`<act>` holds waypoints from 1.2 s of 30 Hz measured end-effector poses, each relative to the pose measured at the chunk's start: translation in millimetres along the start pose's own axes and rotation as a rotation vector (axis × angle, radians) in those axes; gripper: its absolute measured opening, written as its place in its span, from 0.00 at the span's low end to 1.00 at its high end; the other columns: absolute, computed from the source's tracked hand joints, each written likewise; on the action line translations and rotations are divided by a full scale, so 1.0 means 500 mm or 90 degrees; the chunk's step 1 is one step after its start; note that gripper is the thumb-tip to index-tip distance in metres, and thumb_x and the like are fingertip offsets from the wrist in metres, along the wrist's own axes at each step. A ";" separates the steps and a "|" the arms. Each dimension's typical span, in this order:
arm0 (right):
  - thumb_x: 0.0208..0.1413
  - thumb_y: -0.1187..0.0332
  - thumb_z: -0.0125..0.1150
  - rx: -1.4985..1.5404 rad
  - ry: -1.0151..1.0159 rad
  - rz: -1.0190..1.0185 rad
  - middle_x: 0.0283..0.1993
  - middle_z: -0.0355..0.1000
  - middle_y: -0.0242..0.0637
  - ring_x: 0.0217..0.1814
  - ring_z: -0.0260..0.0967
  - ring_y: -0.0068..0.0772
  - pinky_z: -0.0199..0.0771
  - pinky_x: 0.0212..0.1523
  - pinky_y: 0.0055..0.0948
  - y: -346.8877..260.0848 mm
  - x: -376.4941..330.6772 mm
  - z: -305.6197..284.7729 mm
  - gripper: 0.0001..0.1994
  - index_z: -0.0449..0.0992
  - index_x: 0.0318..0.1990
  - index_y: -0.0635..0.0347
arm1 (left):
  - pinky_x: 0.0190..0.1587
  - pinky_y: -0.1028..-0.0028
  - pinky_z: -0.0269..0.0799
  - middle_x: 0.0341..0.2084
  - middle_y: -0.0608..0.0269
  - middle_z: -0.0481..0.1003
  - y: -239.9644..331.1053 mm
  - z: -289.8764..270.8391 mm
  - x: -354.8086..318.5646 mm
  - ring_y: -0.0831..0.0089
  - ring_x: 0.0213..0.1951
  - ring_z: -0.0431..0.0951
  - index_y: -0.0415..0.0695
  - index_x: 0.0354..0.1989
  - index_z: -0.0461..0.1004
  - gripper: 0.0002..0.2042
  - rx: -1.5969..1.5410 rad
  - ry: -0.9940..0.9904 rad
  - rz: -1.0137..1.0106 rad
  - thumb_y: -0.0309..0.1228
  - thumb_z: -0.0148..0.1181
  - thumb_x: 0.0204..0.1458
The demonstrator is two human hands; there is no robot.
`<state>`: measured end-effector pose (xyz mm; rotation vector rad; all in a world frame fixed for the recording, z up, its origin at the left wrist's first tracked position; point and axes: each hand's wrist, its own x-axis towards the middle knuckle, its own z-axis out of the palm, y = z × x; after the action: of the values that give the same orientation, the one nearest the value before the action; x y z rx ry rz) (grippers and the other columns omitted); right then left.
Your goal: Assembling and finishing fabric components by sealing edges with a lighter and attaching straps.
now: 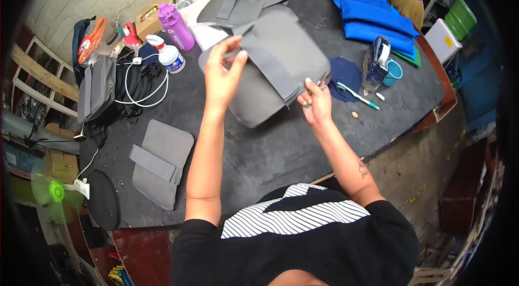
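Observation:
A grey fabric bag panel (286, 42) with rounded corners is lifted off the table, tilted, a flat grey strap (270, 68) running across it. My right hand (317, 103) pinches its near right edge by the strap's end. Over the far left side of the panel, my left hand (223, 72) has thumb and fingers curved apart, with nothing visible between them. Whether its fingertips touch the panel I cannot tell. Behind lie more grey panels (213, 9) with straps. A separate grey panel (162, 164) with its own strap lies flat near my left forearm.
On the left stand a purple bottle (175, 27), a white spray bottle (171, 59), a grey bag (97, 88) and a white cable (141, 103). Blue bags (376, 15), a toothbrush (358, 95) and a teal cup (393, 71) are on the right. A green fan (56, 191) spins beside the table.

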<state>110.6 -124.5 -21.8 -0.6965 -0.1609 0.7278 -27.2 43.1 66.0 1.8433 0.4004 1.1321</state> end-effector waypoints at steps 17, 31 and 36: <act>0.56 0.74 0.56 -0.249 0.040 0.117 0.20 0.59 0.27 0.13 0.49 0.14 0.49 0.12 0.20 0.032 0.022 -0.109 0.09 0.61 0.38 0.56 | 0.45 0.68 0.67 0.38 0.57 0.71 -0.092 0.128 -0.253 0.62 0.44 0.71 0.42 0.44 0.74 0.16 0.340 -0.055 0.000 0.28 0.64 0.45; 0.57 0.75 0.55 -0.176 0.019 0.130 0.18 0.54 0.23 0.12 0.47 0.14 0.49 0.14 0.20 0.088 -0.033 -0.098 0.08 0.61 0.34 0.55 | 0.41 0.64 0.71 0.28 0.55 0.75 -0.116 0.161 -0.219 0.57 0.35 0.76 0.38 0.33 0.77 0.12 0.362 -0.117 0.030 0.31 0.67 0.41; 0.57 0.73 0.57 -0.121 0.035 0.105 0.19 0.56 0.23 0.12 0.48 0.13 0.48 0.13 0.20 0.112 -0.042 -0.076 0.08 0.62 0.34 0.55 | 0.39 0.64 0.72 0.30 0.53 0.76 -0.147 0.165 -0.241 0.55 0.34 0.76 0.37 0.32 0.77 0.10 0.270 -0.066 -0.005 0.30 0.64 0.45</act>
<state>77.4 -128.5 -84.6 -0.9181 -0.1239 0.8571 -9.1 -40.2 -73.5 2.2542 0.6234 0.9935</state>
